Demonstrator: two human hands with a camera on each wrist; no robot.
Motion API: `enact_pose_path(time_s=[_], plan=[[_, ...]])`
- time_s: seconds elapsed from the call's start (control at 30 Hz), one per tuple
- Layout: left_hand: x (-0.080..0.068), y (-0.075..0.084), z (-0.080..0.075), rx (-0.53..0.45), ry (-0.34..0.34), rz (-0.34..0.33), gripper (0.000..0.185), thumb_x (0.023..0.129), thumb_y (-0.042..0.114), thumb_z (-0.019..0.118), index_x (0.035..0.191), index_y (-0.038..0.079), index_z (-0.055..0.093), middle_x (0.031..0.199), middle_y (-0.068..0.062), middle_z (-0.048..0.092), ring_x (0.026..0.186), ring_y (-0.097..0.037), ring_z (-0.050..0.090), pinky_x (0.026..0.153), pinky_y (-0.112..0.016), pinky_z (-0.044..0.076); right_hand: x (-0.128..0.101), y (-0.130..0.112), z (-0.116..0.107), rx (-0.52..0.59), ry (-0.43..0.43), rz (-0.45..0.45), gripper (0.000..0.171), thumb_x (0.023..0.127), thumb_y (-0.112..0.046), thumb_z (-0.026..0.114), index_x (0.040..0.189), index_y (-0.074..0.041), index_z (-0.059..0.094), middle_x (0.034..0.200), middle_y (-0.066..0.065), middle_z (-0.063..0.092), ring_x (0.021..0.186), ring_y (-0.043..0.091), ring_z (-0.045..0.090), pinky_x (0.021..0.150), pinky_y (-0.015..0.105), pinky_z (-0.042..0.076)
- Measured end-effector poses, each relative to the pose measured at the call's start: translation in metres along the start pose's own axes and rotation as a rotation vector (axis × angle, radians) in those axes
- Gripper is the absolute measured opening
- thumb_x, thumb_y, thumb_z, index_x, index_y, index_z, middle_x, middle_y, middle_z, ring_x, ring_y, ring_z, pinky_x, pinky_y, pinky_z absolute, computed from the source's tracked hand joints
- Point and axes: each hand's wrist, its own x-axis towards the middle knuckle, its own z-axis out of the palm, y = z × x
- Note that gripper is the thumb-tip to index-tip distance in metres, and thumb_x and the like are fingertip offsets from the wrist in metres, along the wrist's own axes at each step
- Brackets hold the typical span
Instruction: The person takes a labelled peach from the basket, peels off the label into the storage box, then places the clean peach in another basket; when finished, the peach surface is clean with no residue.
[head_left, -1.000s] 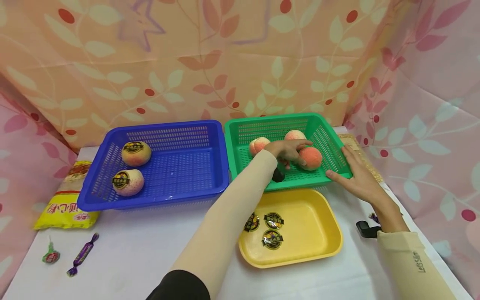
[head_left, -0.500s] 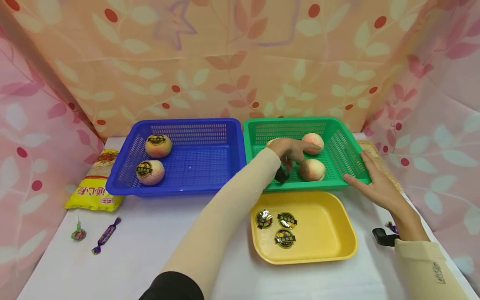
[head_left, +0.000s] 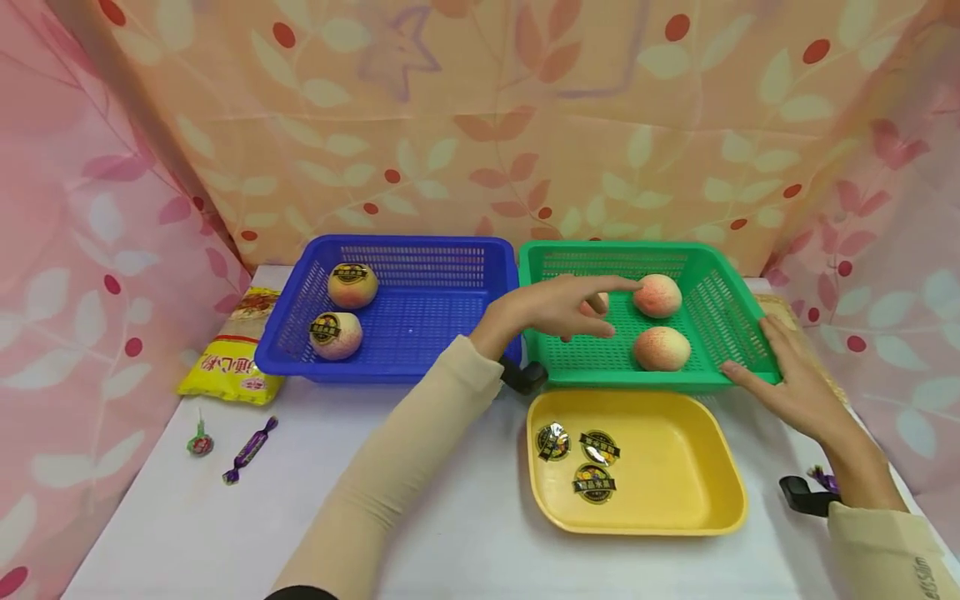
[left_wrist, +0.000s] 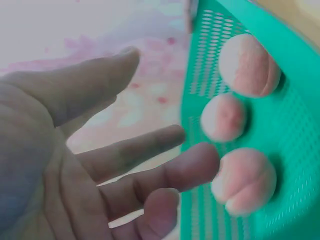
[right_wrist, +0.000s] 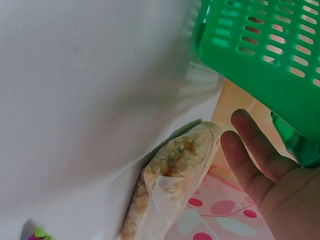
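My left hand point(head_left: 558, 304) hovers over the left part of the green basket point(head_left: 622, 380), fingers spread and holding nothing. Beneath it one peach point(head_left: 602, 303) is partly hidden. Another pinkish peach point(head_left: 657, 296) lies near its extended index finger, and a third peach point(head_left: 662, 348) sits closer to the basket's front wall. The left wrist view shows all three peaches, such as the cleft one point(left_wrist: 247, 181), beyond the fingertips. At the basket's front right corner rests my right hand point(head_left: 806, 392), thumb by the rim and straight fingers along the outside.
A blue basket point(head_left: 390, 377) holds two peaches with black-and-gold labels. The yellow tray point(head_left: 667, 467) in front contains three round stickers. Candies and a yellow food bag point(head_left: 236, 367) lie at left; a bag of kernels point(right_wrist: 172, 167) lies right of the green basket.
My left hand has come off the front peach and moved left and up. That peach has rolled, showing a paler side. The right hand stays at the basket corner while the head view shifts.
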Motion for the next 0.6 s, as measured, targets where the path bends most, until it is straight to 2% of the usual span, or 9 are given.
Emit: enact_pose_path(time_s=[0.1,0.17,0.23,0.27,0.37,0.47,0.53,0.6], plan=[[-0.034,-0.007,-0.001,0.027,0.147,0.082,0.063,0.101,0.027,0.064,0.158,0.028,0.037,0.136,0.0,0.062,0.099,-0.018,0.068,0.082,-0.026,0.055,-0.002,0.002,-0.002,-0.016,0.003,-0.004,0.095,0.098,-0.038,0.063,0.164,-0.005,0.004,0.17,0.025,0.0,0.155,0.051,-0.004,0.119,0.075,-0.005],[-0.058,-0.012,-0.001,0.043,0.248,0.081,0.061,0.101,0.028,0.064,0.156,0.029,0.04,0.141,0.001,0.062,0.102,-0.017,0.069,0.088,-0.027,0.054,-0.002,0.003,-0.002,-0.025,0.003,-0.008,0.094,0.098,-0.038,0.063,0.164,-0.005,0.004,0.17,0.025,0.001,0.155,0.052,-0.004,0.119,0.074,-0.006],[-0.082,-0.021,-0.001,0.028,0.348,0.055,0.058,0.101,0.029,0.065,0.154,0.032,0.043,0.139,0.0,0.064,0.098,-0.015,0.067,0.085,-0.032,0.055,-0.002,0.003,-0.003,-0.033,0.006,-0.012,0.094,0.097,-0.037,0.062,0.164,-0.004,0.005,0.17,0.026,0.002,0.155,0.052,-0.005,0.119,0.074,-0.006],[-0.095,-0.026,-0.001,0.02,0.402,0.035,0.057,0.1,0.029,0.066,0.153,0.033,0.044,0.139,0.001,0.064,0.1,-0.016,0.067,0.086,-0.035,0.056,-0.002,0.003,-0.003,-0.037,0.008,-0.018,0.094,0.097,-0.037,0.063,0.163,-0.003,0.006,0.17,0.026,0.002,0.155,0.052,-0.004,0.119,0.074,-0.007],[-0.134,-0.047,-0.001,0.038,0.569,-0.046,0.056,0.099,0.032,0.067,0.152,0.034,0.047,0.147,0.004,0.058,0.121,-0.017,0.06,0.098,-0.042,0.053,0.0,0.002,-0.003,-0.04,0.014,-0.029,0.092,0.098,-0.036,0.062,0.163,-0.001,0.007,0.169,0.028,0.003,0.154,0.053,-0.002,0.12,0.073,-0.006],[-0.171,-0.072,-0.002,0.107,0.714,-0.129,0.056,0.098,0.034,0.069,0.151,0.032,0.05,0.154,0.003,0.051,0.14,-0.024,0.048,0.113,-0.054,0.041,0.003,0.001,-0.004,-0.038,0.011,-0.031,0.089,0.099,-0.035,0.061,0.162,0.0,0.01,0.168,0.03,0.005,0.152,0.057,0.002,0.119,0.075,-0.002],[-0.193,-0.089,-0.002,0.18,0.77,-0.218,0.058,0.097,0.038,0.069,0.151,0.029,0.05,0.158,-0.002,0.046,0.149,-0.031,0.036,0.12,-0.063,0.028,0.005,-0.001,-0.006,-0.042,0.007,-0.026,0.084,0.1,-0.035,0.059,0.161,0.003,0.014,0.166,0.033,0.009,0.149,0.06,0.007,0.117,0.078,0.002],[-0.214,-0.102,-0.004,0.23,0.785,-0.316,0.062,0.096,0.043,0.069,0.152,0.029,0.048,0.163,-0.007,0.039,0.154,-0.036,0.025,0.119,-0.071,0.017,0.008,-0.003,-0.01,-0.054,0.005,-0.016,0.08,0.101,-0.035,0.057,0.159,0.007,0.02,0.163,0.036,0.013,0.144,0.064,0.01,0.114,0.081,0.005]])
